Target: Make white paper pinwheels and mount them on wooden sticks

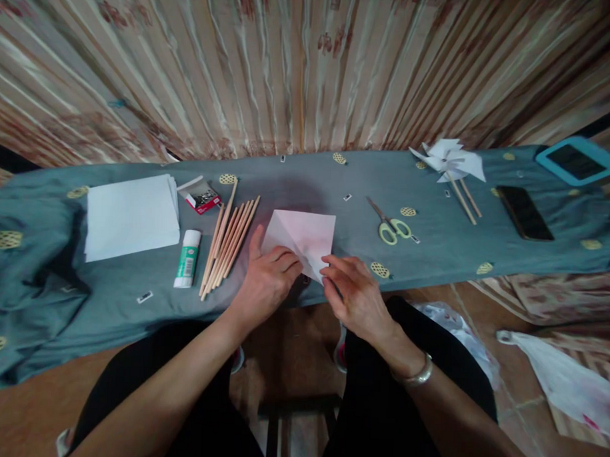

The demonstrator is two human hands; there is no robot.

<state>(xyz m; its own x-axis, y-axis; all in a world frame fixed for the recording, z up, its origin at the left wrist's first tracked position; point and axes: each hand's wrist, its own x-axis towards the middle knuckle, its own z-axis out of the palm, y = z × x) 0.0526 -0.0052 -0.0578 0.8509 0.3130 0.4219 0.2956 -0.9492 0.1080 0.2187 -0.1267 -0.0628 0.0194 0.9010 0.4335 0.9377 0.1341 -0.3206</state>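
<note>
A white square sheet of paper [312,230] with crease lines lies near the front edge of the cloth-covered table. My left hand [270,277] is closed over its near left side, fingers curled and thumb along the left edge. At the near right corner, the bent fingers of my right hand [355,293] pinch the paper. Part of the near edge is hidden by my hands. Left of the sheet lie several thin wooden sticks [229,246]. Scissors [389,225] with light green handles rest to its right.
At the left are a stack of white paper [132,216], a glue stick [187,259] and an open red box of small metal pins [203,196]. Paper pinwheels [452,160] on sticks, a phone [524,213] and a blue-framed device [577,161] lie right. A curtain [300,68] hangs behind.
</note>
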